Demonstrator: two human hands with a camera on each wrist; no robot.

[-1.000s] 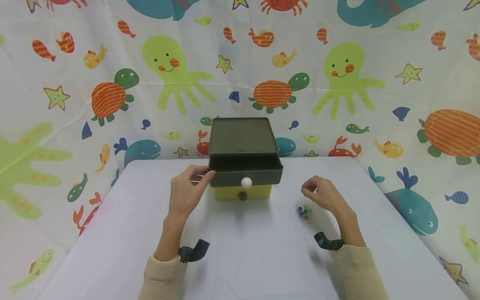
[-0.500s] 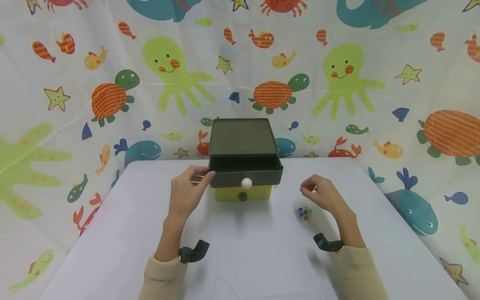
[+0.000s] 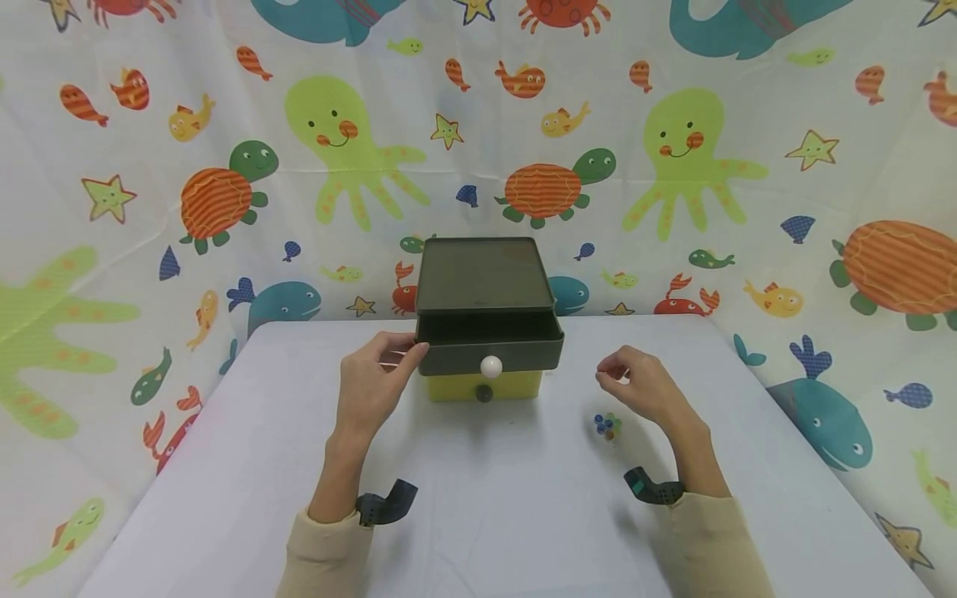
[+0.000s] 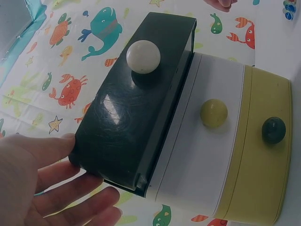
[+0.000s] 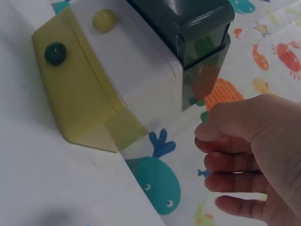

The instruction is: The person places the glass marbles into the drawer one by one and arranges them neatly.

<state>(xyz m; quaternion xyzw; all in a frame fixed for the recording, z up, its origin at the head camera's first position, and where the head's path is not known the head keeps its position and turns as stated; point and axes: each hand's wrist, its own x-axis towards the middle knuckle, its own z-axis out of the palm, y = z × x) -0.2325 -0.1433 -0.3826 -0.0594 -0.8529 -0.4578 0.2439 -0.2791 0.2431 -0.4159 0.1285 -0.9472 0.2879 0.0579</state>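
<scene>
A small drawer chest (image 3: 482,274) stands on the table, its dark green top drawer (image 3: 456,359) pulled out toward me. My left hand (image 3: 370,378) grips the drawer's left front corner. In the left wrist view the thumb (image 4: 61,146) lies on the front edge, with fingers (image 4: 75,188) spread along the side. My right hand (image 3: 645,386) hovers right of the chest, thumb and index tips together, other fingers curled in the right wrist view. I cannot tell whether something small is between those tips. Small blue, green and orange glassy marbles (image 3: 607,426) lie below that hand.
Below the green drawer are a white drawer with a yellow knob (image 4: 214,113) and a yellow drawer with a dark green knob (image 4: 273,130). A white knob (image 3: 491,366) juts from the pulled-out drawer. A sea-animal curtain (image 3: 478,124) hangs behind the white table (image 3: 486,515).
My right hand has drifted slightly left and up toward the chest. The left hand and the drawer have stayed in place.
</scene>
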